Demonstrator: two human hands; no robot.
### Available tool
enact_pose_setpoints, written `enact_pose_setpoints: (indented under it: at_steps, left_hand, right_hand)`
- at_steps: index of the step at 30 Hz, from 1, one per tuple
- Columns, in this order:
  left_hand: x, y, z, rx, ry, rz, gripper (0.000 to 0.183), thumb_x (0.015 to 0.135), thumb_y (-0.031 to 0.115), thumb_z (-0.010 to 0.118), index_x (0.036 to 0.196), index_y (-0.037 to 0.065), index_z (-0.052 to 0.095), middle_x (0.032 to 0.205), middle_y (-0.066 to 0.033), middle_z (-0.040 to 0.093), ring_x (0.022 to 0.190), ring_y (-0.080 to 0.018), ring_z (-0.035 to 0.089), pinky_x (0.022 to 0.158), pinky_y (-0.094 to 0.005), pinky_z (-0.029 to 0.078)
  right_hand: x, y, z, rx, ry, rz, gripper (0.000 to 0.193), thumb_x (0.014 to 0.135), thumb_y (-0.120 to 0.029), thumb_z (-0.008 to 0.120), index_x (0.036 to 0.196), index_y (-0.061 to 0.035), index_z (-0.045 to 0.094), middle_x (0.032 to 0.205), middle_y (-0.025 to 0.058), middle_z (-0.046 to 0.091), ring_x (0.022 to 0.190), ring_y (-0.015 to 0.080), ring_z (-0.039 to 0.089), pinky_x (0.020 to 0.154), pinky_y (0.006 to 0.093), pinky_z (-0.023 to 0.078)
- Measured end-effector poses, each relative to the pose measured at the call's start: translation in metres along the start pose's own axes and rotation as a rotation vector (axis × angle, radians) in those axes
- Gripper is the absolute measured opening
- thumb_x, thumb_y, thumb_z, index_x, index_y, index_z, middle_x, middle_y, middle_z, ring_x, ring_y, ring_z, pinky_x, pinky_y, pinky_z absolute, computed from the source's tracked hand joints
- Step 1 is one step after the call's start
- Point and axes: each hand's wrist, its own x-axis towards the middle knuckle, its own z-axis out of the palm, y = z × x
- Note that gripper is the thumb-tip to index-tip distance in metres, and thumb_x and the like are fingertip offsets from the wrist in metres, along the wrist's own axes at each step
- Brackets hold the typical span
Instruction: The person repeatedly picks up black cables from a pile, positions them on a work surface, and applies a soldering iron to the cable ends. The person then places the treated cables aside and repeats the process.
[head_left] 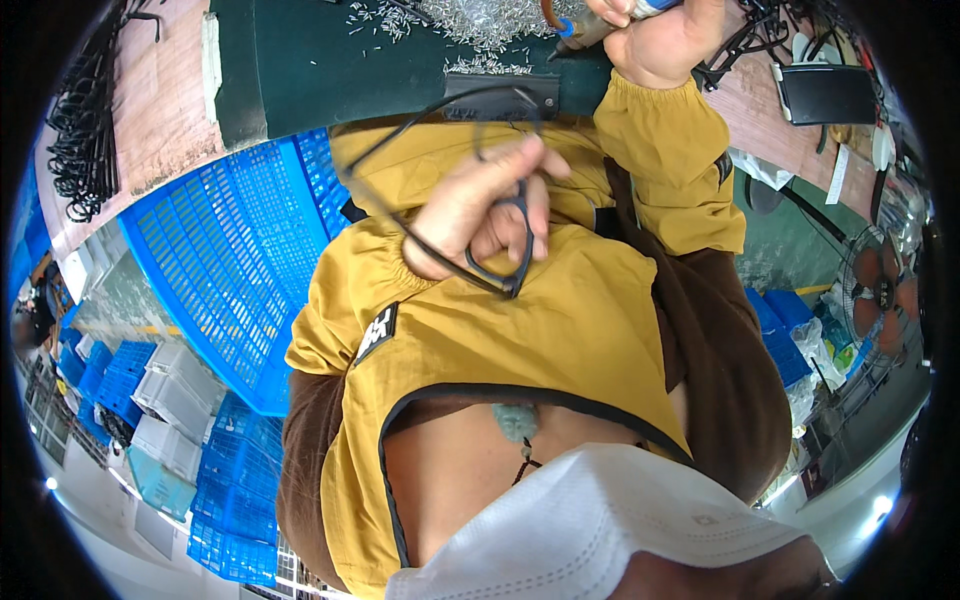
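My left hand (478,205) is closed around a dark eyeglass frame (527,262) in front of my yellow apron. One rim hangs below the fingers; a long temple arm reaches up and to the left, blurred by motion. At the bench edge my right hand (665,45) grips a grey and blue handheld power tool (590,30) with a narrow tip pointing left. The top of the tool is cut off by the picture's edge. Near its tip lies a heap of small silvery metal pins (480,25), and a dark metal block (500,97) sits at the bench's front edge.
Dark eyeglass frames (85,150) are stacked on the left of the bench, more (745,45) at its right. A black tray-like object (828,95) lies at the far right. A large blue basket (235,250) stands left of me, a fan (880,285) right.
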Motion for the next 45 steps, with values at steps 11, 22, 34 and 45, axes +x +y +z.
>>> enact_pose_setpoints:
  at_steps: [11,22,34,45]
  left_hand:
    - [0.024,-0.004,-0.014,-0.295,-0.003,-0.029,0.013,0.103,0.027,0.067,0.109,0.018,0.06,0.071,-0.0034,0.065,0.056,-0.0146,0.064,0.038,-0.021,0.038]
    - [0.025,-0.002,-0.017,-0.317,-0.118,-0.013,0.027,0.104,0.028,0.063,0.123,0.008,0.059,0.064,-0.0024,0.059,0.051,-0.0141,0.058,0.04,-0.0228,0.036]
    - [0.027,0.006,-0.006,-0.247,0.039,-0.092,0.051,0.108,0.06,0.039,0.117,0.015,0.061,0.057,0.0034,0.044,0.043,-0.0105,0.039,0.039,-0.024,0.031]
    - [0.03,0.001,-0.022,-0.143,-0.06,-0.026,0.027,0.109,0.032,0.053,0.117,0.009,0.063,0.059,0.0012,0.05,0.045,-0.0108,0.044,0.041,-0.0256,0.034]
  right_hand:
    - [-0.049,0.003,0.019,-0.026,-0.09,-0.102,0.058,0.099,-0.058,0.06,0.143,-0.0216,0.051,0.076,0.0009,0.053,0.056,0.0129,0.05,0.049,0.0269,0.038]
    - [-0.036,0.023,0.047,0.599,-0.183,-0.079,0.048,0.093,-0.056,0.071,0.108,-0.0147,0.051,0.072,0.0046,0.054,0.056,0.0191,0.052,0.051,0.0316,0.041]
    - [-0.055,-0.006,0.035,-0.05,0.009,0.058,0.065,0.086,-0.047,0.082,0.128,-0.0097,0.049,0.072,0.0064,0.055,0.058,0.0207,0.056,0.053,0.0333,0.044]
    - [-0.061,0.008,0.029,0.082,-0.072,0.032,0.047,0.092,-0.05,0.076,0.106,-0.0123,0.05,0.081,0.0047,0.054,0.062,0.0174,0.055,0.057,0.031,0.045]
